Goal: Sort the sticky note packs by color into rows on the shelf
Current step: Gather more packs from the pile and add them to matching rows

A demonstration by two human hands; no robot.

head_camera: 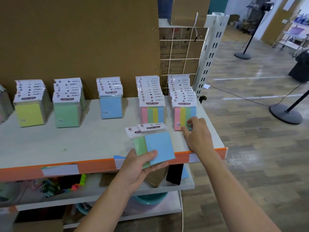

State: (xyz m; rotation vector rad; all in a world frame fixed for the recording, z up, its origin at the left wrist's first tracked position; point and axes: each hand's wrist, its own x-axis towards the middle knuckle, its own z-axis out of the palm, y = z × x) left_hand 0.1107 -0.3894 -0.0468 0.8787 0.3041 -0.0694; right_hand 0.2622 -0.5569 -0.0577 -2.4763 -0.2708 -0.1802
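My left hand [142, 166] grips two sticky note packs above the shelf's front edge: a blue pack [160, 146] on top and a green pack [139, 145] under it. My right hand [198, 134] touches the front pack of the right multicolour row [184, 113] with its fingertips at the pack's lower right corner. Standing in rows on the white shelf [75, 144] are yellow packs [30, 113], green packs [67, 113], blue packs [111, 106] and a second multicolour row [152, 113].
A brown cardboard wall [80, 39] backs the shelf. An orange strip [97, 166] with label holders runs along the front edge. A lower shelf [100, 190] holds clips and other goods. Black stand bases [286, 114] sit on the floor to the right.
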